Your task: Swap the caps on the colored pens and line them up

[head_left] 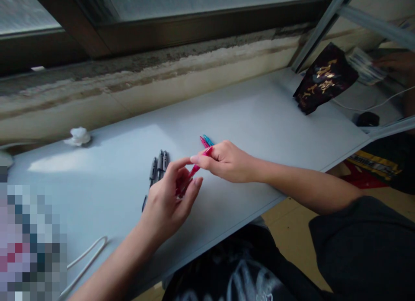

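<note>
Pink pen (193, 171) gripped between your two hands.
Long axis runs diagonally, far right to near left. Your right hand (225, 162) pinches the far part; your left hand (167, 201) curls round the near end. Grey pens (158, 168) and teal and pink pens (205, 140) lie on the surface (259, 119).

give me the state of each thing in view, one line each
left hand, fingers curled around lower end of pink pen
right hand, pinching pink pen with fingertips
pink pen, tilted, held between both hands
blue pen, behind right hand, mostly hidden
grey pens, side by side on white desk
dark gold-printed bag, on far end of white desk
crumpled tissue, on white desk
</note>
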`<act>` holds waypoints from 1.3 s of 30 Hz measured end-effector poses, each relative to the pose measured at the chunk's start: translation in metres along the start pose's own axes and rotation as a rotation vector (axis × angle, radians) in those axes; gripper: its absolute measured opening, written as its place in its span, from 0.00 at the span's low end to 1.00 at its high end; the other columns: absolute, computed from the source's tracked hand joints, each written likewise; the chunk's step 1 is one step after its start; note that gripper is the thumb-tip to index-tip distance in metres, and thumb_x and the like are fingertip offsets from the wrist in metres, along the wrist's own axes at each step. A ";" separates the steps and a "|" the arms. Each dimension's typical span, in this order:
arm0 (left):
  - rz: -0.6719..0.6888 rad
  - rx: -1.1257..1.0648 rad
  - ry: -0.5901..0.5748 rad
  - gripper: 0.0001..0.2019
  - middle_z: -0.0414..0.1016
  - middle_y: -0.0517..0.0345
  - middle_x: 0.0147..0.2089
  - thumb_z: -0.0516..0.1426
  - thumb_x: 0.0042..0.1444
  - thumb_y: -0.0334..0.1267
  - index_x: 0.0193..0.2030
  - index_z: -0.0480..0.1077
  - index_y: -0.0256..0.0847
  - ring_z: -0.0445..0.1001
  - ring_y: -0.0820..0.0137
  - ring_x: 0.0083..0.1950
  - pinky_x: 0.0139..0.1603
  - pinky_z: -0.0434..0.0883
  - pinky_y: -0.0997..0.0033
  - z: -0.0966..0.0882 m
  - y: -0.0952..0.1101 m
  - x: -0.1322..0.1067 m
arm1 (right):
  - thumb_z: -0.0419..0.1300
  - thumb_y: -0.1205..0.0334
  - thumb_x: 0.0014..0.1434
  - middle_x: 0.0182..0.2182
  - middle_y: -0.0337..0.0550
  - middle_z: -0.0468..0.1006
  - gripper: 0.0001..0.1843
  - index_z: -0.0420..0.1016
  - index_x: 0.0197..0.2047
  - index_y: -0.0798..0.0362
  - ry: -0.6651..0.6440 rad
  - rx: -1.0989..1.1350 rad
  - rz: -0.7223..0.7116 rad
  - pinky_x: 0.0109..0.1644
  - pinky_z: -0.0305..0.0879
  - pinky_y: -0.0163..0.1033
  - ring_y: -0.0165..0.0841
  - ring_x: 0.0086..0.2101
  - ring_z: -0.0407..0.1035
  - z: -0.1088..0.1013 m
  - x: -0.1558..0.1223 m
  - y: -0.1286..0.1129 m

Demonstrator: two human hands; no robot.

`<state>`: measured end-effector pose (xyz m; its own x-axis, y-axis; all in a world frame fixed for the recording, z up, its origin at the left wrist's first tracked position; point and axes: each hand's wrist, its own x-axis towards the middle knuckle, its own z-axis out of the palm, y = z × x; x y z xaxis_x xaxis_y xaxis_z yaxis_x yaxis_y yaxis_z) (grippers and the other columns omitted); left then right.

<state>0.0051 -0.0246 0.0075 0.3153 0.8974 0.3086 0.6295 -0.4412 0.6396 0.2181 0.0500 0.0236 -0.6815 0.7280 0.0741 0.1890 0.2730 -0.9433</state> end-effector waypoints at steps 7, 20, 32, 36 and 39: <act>0.188 0.335 0.051 0.07 0.80 0.60 0.38 0.54 0.80 0.38 0.59 0.70 0.41 0.77 0.72 0.31 0.35 0.70 0.74 -0.002 -0.011 0.003 | 0.62 0.39 0.73 0.13 0.28 0.56 0.36 0.58 0.19 0.48 0.144 0.272 0.095 0.23 0.49 0.35 0.23 0.17 0.51 -0.005 0.006 0.007; 0.139 -0.006 -0.204 0.17 0.76 0.63 0.30 0.45 0.82 0.39 0.46 0.72 0.43 0.72 0.72 0.24 0.29 0.67 0.73 -0.007 -0.005 -0.001 | 0.64 0.42 0.72 0.17 0.27 0.52 0.34 0.57 0.21 0.49 -0.172 0.343 -0.013 0.24 0.46 0.34 0.22 0.20 0.46 -0.014 0.001 0.002; -0.093 -0.106 -0.234 0.21 0.55 0.71 0.21 0.46 0.80 0.49 0.44 0.75 0.44 0.56 0.73 0.19 0.28 0.63 0.73 -0.017 -0.013 0.004 | 0.65 0.40 0.72 0.24 0.35 0.71 0.27 0.72 0.32 0.54 -0.057 0.123 0.023 0.32 0.58 0.34 0.26 0.26 0.63 -0.036 0.003 -0.001; -0.121 -0.020 -0.231 0.20 0.56 0.71 0.19 0.46 0.79 0.47 0.45 0.77 0.44 0.57 0.71 0.18 0.29 0.66 0.72 -0.019 -0.011 0.007 | 0.73 0.45 0.66 0.31 0.38 0.78 0.21 0.75 0.39 0.55 0.015 0.076 0.004 0.37 0.64 0.35 0.28 0.31 0.68 -0.038 0.003 0.000; -0.129 0.002 -0.221 0.20 0.60 0.69 0.20 0.46 0.78 0.47 0.44 0.76 0.45 0.63 0.70 0.19 0.30 0.69 0.72 -0.021 -0.013 0.009 | 0.76 0.49 0.62 0.40 0.43 0.82 0.23 0.75 0.48 0.55 0.049 0.108 -0.014 0.42 0.69 0.36 0.30 0.37 0.74 -0.038 0.004 0.001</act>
<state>-0.0154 -0.0104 0.0171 0.3800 0.9229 0.0628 0.6761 -0.3234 0.6620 0.2425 0.0772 0.0355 -0.6477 0.7552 0.1004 0.1009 0.2156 -0.9713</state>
